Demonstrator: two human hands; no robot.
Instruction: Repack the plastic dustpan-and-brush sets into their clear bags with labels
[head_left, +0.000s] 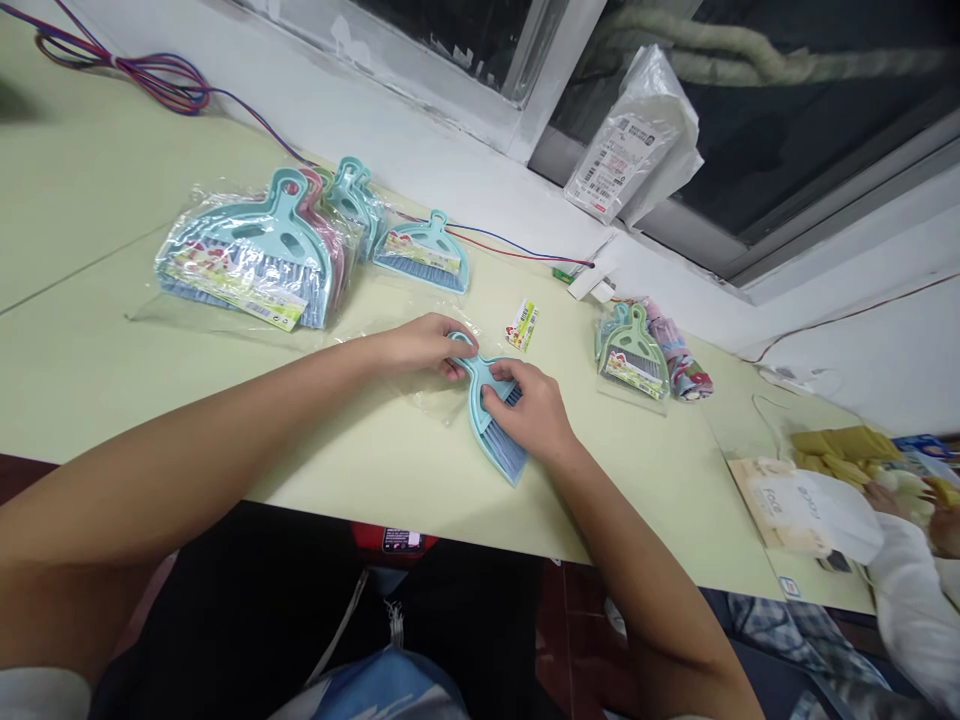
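One pan [489, 374], probably light, stiff, slick: left hand [429, 345] pinches handle [472, 362], right hand [531, 408] clasps pan with brush [504, 450]. Handle looks the surest hold.

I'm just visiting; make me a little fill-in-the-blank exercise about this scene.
1. The left hand holds the blue dustpan by its ____; the right hand partly covers the brush.
2. Directly behind the leftmost bagged dustpan is a ____ one.
3. The dustpan nearest the patterned cloth is ____.

Missing words: handle; pink; green.
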